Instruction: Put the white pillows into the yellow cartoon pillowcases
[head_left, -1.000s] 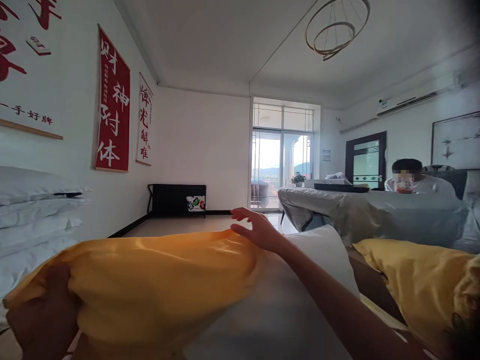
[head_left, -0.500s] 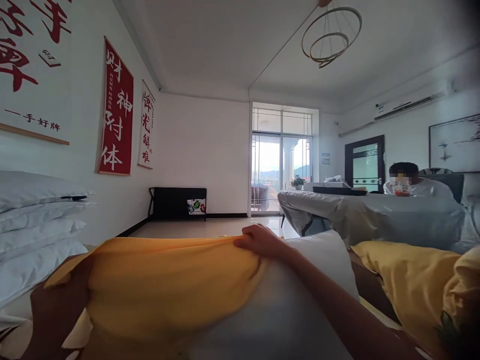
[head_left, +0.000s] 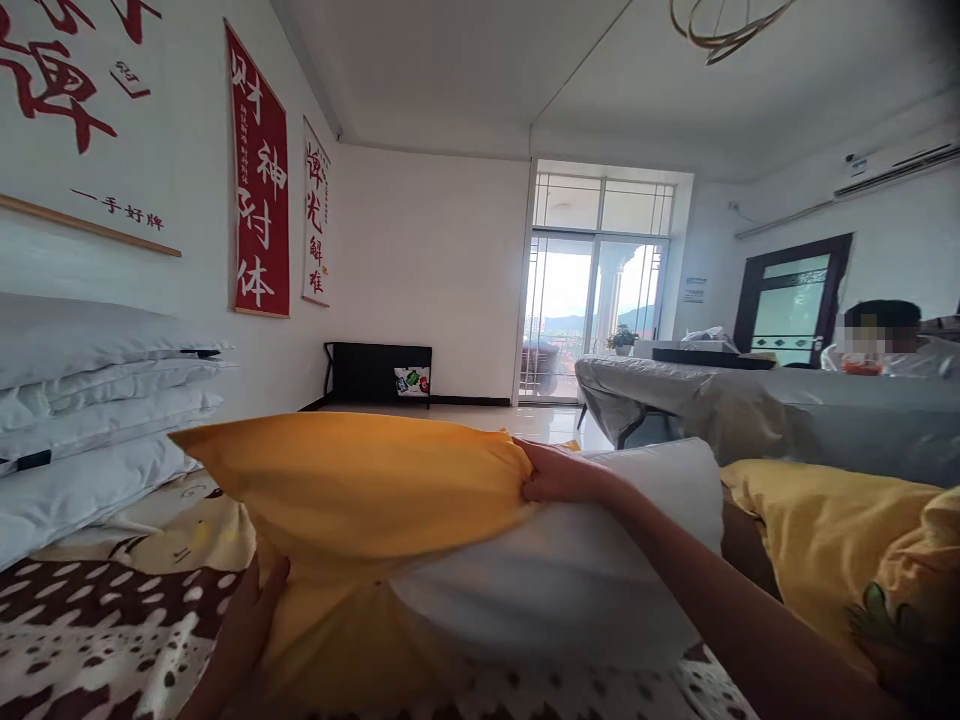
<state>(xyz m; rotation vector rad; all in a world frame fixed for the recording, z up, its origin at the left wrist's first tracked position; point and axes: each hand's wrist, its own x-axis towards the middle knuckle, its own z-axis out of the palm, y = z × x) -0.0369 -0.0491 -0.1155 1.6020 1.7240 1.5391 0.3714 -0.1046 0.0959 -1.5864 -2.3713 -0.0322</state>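
Note:
A white pillow (head_left: 555,590) lies partly inside a yellow pillowcase (head_left: 390,490), its right part bare. My right hand (head_left: 559,472) grips the upper edge of the pillowcase opening, the fingers closed on cloth and pillow edge. My left hand (head_left: 259,605) is low at the near left side of the pillowcase, thumb and fingers closed on the cloth; part of its grip is hidden. The pillowcase's far left corner stands out free, pointing left.
White pillows (head_left: 97,400) are stacked at the left. A yellow cushion or pillow (head_left: 840,550) lies at the right. Under the work is a patterned blanket (head_left: 112,620). A plastic-covered table (head_left: 690,410) stands beyond, with a person (head_left: 877,335) behind it.
My left hand has left the pillowcase's upper left corner and moved down to its near side. My right hand still holds the upper edge. The view has tilted down and turned left.

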